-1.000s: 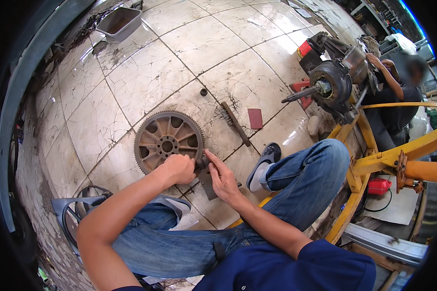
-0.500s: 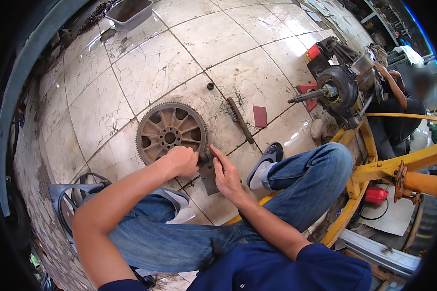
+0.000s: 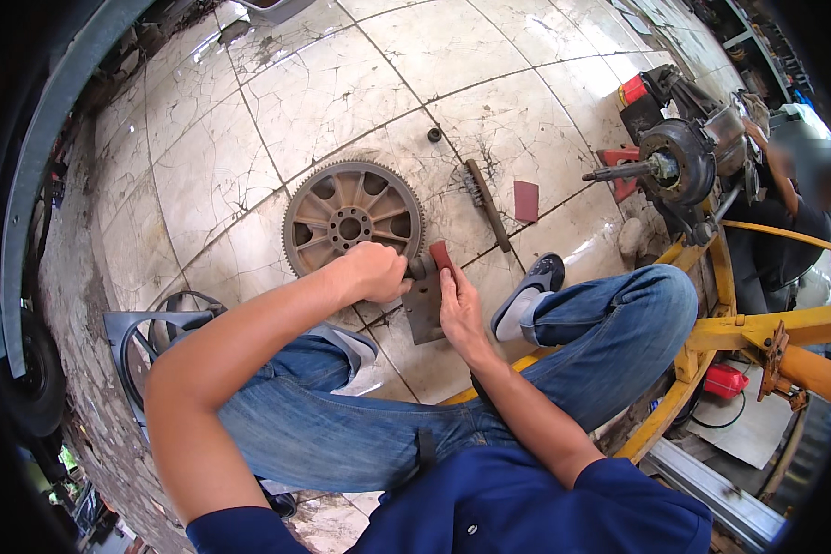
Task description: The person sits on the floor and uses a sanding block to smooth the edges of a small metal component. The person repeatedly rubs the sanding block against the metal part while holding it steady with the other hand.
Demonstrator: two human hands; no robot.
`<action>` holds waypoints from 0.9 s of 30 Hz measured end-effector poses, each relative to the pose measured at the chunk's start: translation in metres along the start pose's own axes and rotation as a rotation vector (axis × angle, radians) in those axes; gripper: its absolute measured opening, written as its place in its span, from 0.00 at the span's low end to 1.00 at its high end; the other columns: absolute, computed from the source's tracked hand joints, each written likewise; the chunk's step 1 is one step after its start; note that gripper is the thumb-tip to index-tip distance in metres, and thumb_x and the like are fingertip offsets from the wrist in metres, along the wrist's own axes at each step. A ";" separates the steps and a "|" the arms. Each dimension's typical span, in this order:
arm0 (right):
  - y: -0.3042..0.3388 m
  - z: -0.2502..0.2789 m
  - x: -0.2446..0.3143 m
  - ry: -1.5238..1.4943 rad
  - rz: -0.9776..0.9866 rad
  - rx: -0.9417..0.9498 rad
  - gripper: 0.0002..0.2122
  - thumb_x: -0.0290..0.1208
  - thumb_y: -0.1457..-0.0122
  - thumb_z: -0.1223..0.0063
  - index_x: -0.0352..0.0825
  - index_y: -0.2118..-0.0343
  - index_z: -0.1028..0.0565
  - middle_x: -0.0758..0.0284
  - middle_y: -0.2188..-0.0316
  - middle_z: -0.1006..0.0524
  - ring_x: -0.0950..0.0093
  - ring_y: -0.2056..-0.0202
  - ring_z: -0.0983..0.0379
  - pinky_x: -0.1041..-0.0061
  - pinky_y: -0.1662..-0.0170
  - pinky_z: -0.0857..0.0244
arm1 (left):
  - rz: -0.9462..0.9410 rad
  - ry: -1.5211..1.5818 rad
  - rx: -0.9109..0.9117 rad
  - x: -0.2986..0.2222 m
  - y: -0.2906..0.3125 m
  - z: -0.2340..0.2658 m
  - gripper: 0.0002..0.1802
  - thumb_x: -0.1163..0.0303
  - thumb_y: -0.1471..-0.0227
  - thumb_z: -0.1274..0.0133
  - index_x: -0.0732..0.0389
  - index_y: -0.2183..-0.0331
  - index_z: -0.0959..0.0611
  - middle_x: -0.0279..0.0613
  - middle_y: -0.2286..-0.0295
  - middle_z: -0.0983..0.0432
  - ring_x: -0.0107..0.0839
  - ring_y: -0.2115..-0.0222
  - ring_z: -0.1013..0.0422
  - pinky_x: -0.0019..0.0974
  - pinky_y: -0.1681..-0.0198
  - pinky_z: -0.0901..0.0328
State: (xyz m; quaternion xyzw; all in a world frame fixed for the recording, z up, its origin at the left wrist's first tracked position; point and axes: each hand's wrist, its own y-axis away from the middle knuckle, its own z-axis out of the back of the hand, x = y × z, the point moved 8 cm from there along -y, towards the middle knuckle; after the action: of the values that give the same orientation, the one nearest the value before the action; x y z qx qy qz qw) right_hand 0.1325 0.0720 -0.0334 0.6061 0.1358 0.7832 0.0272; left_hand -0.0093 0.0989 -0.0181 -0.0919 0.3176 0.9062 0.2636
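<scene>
While the person's jeans-clad legs (image 3: pixel 342 434) spread wide below a navy shirt (image 3: pixel 526 503), both bare hands come close together between them, over the tiled floor (image 3: pixel 295 102). The right hand (image 3: pixel 462 309) grips a red strip (image 3: pixel 441 255) between thumb and fingers, the strip's end pointing away from the body. Just beside it, the left hand (image 3: pixel 379 272) is curled into a fist around a small dark cylindrical part (image 3: pixel 421 268), whose end juts toward the strip; whether the two touch is hard to tell. Under this work lies a flat dark plate (image 3: pixel 425 316), partly hidden. Beyond the fist, a rusty toothed wheel (image 3: pixel 351 211) lies flat, spoked, with a circle of holes around its centre. To its right, a long wire brush (image 3: pixel 488 205) rests slantwise on the tiles, and a reddish sheet (image 3: pixel 526 200) lies near it. Farther off sits a small black ring (image 3: pixel 434 135). Over on the right stands a yellow metal frame (image 3: pixel 748 328), and past it a dark hub assembly (image 3: pixel 681 166) with a projecting shaft, beside which a co-worker (image 3: pixel 789 245) in dark clothing reaches in.
</scene>
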 end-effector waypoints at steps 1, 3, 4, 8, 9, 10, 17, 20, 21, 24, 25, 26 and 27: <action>0.000 0.002 0.003 0.009 0.022 -0.009 0.18 0.34 0.31 0.58 0.31 0.43 0.29 0.60 0.69 0.24 0.76 0.67 0.30 0.74 0.61 0.34 | -0.001 -0.002 0.012 0.001 -0.001 0.002 0.29 0.48 0.42 0.53 0.69 0.65 0.18 0.58 0.67 0.21 0.54 0.67 0.22 0.49 0.61 0.27; 0.002 0.003 -0.001 0.044 -0.016 0.007 0.18 0.34 0.31 0.58 0.31 0.43 0.29 0.61 0.69 0.24 0.76 0.67 0.30 0.74 0.61 0.34 | 0.017 0.004 0.032 0.000 -0.001 0.003 0.29 0.48 0.42 0.53 0.69 0.64 0.18 0.57 0.66 0.21 0.53 0.66 0.22 0.49 0.61 0.27; 0.001 0.002 -0.006 0.068 -0.070 0.031 0.17 0.34 0.31 0.58 0.30 0.43 0.29 0.61 0.69 0.24 0.75 0.67 0.30 0.74 0.61 0.34 | 0.017 0.004 0.023 0.000 -0.001 0.003 0.29 0.48 0.42 0.53 0.69 0.64 0.18 0.57 0.66 0.21 0.53 0.66 0.22 0.49 0.61 0.27; 0.001 0.003 0.015 0.035 0.206 -0.056 0.17 0.31 0.31 0.58 0.30 0.44 0.30 0.60 0.68 0.24 0.73 0.67 0.29 0.73 0.62 0.34 | -0.001 -0.012 -0.003 0.000 -0.003 0.002 0.29 0.48 0.43 0.52 0.69 0.64 0.18 0.57 0.67 0.20 0.53 0.67 0.22 0.49 0.62 0.27; 0.000 0.002 0.007 0.091 0.098 -0.013 0.17 0.31 0.31 0.58 0.30 0.43 0.30 0.59 0.67 0.23 0.72 0.67 0.28 0.72 0.61 0.34 | -0.010 -0.021 -0.007 -0.001 -0.003 0.001 0.29 0.48 0.43 0.52 0.69 0.64 0.18 0.57 0.67 0.20 0.53 0.67 0.22 0.49 0.62 0.27; 0.000 0.002 0.013 0.149 -0.005 0.030 0.17 0.30 0.31 0.58 0.31 0.43 0.30 0.58 0.66 0.23 0.71 0.66 0.28 0.72 0.60 0.33 | -0.004 -0.014 -0.009 0.000 -0.003 0.000 0.29 0.48 0.43 0.52 0.69 0.64 0.19 0.57 0.67 0.20 0.54 0.67 0.22 0.49 0.62 0.27; 0.003 0.006 0.017 0.082 0.231 -0.078 0.16 0.29 0.31 0.60 0.34 0.43 0.30 0.53 0.58 0.22 0.65 0.59 0.24 0.70 0.55 0.32 | -0.015 -0.005 -0.024 -0.002 -0.001 0.006 0.28 0.49 0.43 0.52 0.70 0.65 0.19 0.57 0.67 0.20 0.53 0.68 0.22 0.49 0.63 0.27; 0.002 -0.008 -0.019 0.130 -0.212 0.138 0.18 0.31 0.29 0.61 0.27 0.42 0.32 0.60 0.55 0.23 0.79 0.58 0.30 0.78 0.52 0.36 | -0.010 -0.011 -0.012 -0.002 0.001 0.005 0.28 0.49 0.42 0.52 0.70 0.64 0.19 0.57 0.67 0.20 0.53 0.68 0.22 0.49 0.63 0.27; 0.000 -0.007 -0.013 0.086 -0.131 0.083 0.17 0.30 0.30 0.61 0.28 0.42 0.32 0.57 0.53 0.23 0.73 0.56 0.28 0.75 0.50 0.35 | -0.010 -0.018 -0.005 -0.002 0.002 0.004 0.28 0.50 0.42 0.52 0.70 0.64 0.19 0.57 0.67 0.20 0.53 0.68 0.22 0.49 0.63 0.27; 0.005 -0.005 -0.003 0.000 0.057 -0.023 0.17 0.27 0.32 0.60 0.29 0.43 0.30 0.51 0.50 0.24 0.61 0.49 0.26 0.69 0.47 0.34 | -0.025 -0.021 -0.004 -0.003 -0.001 0.007 0.28 0.49 0.42 0.53 0.70 0.63 0.19 0.57 0.67 0.21 0.53 0.67 0.22 0.49 0.62 0.27; 0.004 -0.003 0.006 0.008 0.100 -0.021 0.17 0.27 0.32 0.60 0.30 0.43 0.30 0.51 0.49 0.25 0.61 0.47 0.27 0.70 0.46 0.35 | -0.011 -0.008 0.004 -0.001 -0.001 0.007 0.28 0.49 0.41 0.53 0.70 0.63 0.20 0.58 0.67 0.21 0.53 0.66 0.22 0.49 0.61 0.27; 0.004 -0.001 0.014 0.016 0.144 -0.020 0.17 0.27 0.32 0.60 0.30 0.43 0.30 0.51 0.49 0.25 0.60 0.46 0.28 0.70 0.45 0.35 | 0.002 0.004 0.012 0.002 0.000 0.007 0.28 0.49 0.41 0.54 0.70 0.63 0.20 0.58 0.67 0.21 0.53 0.66 0.22 0.49 0.61 0.28; 0.003 -0.002 0.009 0.048 0.075 0.014 0.17 0.27 0.32 0.59 0.30 0.43 0.30 0.52 0.48 0.25 0.59 0.46 0.28 0.70 0.44 0.36 | 0.015 0.017 0.019 0.003 0.000 0.006 0.28 0.49 0.41 0.54 0.70 0.63 0.20 0.58 0.66 0.21 0.54 0.65 0.22 0.49 0.60 0.28</action>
State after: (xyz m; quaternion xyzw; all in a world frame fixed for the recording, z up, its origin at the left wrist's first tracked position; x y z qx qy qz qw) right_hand 0.1282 0.0705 -0.0242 0.5919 0.1190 0.7971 -0.0098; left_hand -0.0115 0.1042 -0.0144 -0.0946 0.3292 0.9042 0.2550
